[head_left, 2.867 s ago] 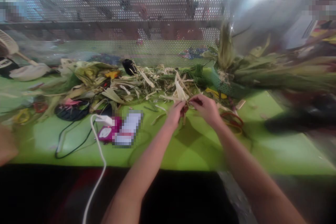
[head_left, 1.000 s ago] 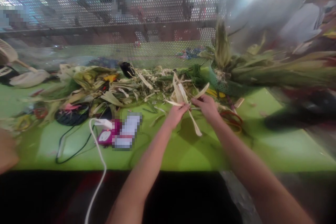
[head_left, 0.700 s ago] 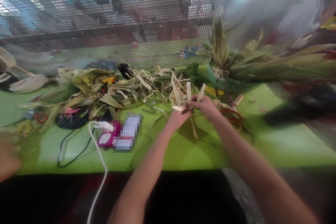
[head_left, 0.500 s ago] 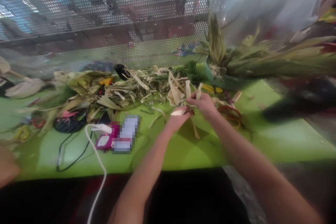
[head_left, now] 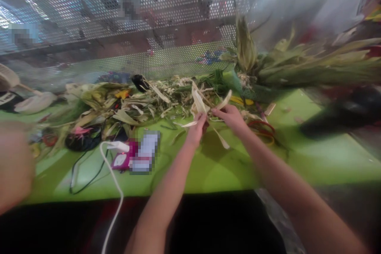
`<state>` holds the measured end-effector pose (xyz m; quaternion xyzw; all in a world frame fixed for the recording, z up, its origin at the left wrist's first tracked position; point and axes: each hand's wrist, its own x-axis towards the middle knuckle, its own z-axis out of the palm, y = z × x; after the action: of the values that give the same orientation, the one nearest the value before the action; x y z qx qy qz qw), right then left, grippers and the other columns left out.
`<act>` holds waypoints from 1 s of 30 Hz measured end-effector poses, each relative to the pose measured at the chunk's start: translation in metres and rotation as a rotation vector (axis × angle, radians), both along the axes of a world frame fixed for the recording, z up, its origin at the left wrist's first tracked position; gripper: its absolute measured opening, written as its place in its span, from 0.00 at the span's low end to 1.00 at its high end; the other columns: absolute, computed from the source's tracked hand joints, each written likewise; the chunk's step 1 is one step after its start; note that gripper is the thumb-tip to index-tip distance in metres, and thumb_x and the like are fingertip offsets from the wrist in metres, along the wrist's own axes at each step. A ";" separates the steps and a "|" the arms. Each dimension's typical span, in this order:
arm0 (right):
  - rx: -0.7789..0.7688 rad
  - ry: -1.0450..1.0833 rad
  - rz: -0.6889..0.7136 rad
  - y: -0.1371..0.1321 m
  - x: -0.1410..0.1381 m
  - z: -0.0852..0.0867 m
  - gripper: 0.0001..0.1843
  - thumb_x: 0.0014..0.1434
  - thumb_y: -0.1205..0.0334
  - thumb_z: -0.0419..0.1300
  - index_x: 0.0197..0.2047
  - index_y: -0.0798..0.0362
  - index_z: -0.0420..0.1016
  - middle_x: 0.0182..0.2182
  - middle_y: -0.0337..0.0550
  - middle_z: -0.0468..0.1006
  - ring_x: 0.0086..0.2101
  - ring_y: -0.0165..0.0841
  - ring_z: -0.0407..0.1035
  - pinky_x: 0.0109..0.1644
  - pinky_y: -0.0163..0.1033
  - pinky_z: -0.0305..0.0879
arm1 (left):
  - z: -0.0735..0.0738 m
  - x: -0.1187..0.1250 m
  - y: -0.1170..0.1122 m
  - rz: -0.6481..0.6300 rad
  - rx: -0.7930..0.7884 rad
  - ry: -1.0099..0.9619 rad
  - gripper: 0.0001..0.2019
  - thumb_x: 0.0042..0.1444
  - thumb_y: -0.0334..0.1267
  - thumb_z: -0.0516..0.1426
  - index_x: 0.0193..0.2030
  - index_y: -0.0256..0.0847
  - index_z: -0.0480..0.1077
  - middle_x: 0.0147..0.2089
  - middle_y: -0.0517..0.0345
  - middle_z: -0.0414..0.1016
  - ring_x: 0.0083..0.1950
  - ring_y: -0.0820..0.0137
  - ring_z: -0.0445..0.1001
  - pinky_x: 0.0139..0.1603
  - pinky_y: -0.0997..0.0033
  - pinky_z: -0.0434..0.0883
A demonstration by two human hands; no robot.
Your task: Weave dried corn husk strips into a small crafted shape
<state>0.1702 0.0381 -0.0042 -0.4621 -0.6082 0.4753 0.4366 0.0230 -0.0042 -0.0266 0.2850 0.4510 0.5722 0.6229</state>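
Pale dried corn husk strips (head_left: pixel 198 103) fan out above my left hand (head_left: pixel 197 129), whose fingers are closed around their lower ends. One strip points left from the grip, and another hangs down to the right below it. My right hand (head_left: pixel 230 117) sits just to the right, its thumb and fingers pinching a single pale husk strip (head_left: pixel 224 101) that rises up and right. The two hands are close together over the green table. Where the strips join inside my left hand is hidden by the fingers.
Behind the hands lies a heap of husk scraps (head_left: pixel 127 107). A phone (head_left: pixel 145 152), a pink power bank (head_left: pixel 122 159) and a white cable (head_left: pixel 114 186) lie left. A bundle of long husks (head_left: pixel 297 67) stands back right, near rubber bands (head_left: pixel 263 129). Another person's arm (head_left: pixel 14 166) enters from the left.
My left hand has turned and moved slightly up and left, closing round the strips. The strip in my right hand now leans right. The person's arm at left reaches further in.
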 end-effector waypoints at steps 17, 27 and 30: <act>0.021 -0.241 0.255 -0.003 -0.003 -0.004 0.25 0.55 0.41 0.58 0.25 0.56 0.74 0.23 0.40 0.73 0.25 0.29 0.64 0.30 0.35 0.56 | -0.001 -0.004 0.005 0.059 0.157 -0.074 0.13 0.47 0.40 0.65 0.33 0.41 0.65 0.27 0.66 0.66 0.24 0.81 0.62 0.24 0.82 0.58; 0.018 -0.132 0.251 -0.004 -0.005 -0.002 0.14 0.51 0.54 0.61 0.21 0.54 0.70 0.19 0.35 0.68 0.24 0.27 0.60 0.32 0.35 0.55 | 0.007 -0.006 0.003 0.149 0.070 -0.063 0.12 0.46 0.38 0.64 0.34 0.40 0.65 0.27 0.66 0.68 0.21 0.82 0.62 0.22 0.81 0.57; -0.031 -0.093 0.272 -0.003 -0.004 0.001 0.14 0.49 0.53 0.63 0.22 0.55 0.71 0.19 0.36 0.70 0.24 0.28 0.62 0.32 0.35 0.57 | 0.008 -0.010 0.003 0.139 0.104 -0.051 0.12 0.46 0.38 0.64 0.33 0.40 0.66 0.27 0.66 0.68 0.21 0.82 0.62 0.22 0.80 0.57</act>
<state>0.1661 0.0346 -0.0027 -0.4036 -0.6776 0.5174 0.3321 0.0131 -0.0016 -0.0190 0.2704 0.4233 0.6437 0.5773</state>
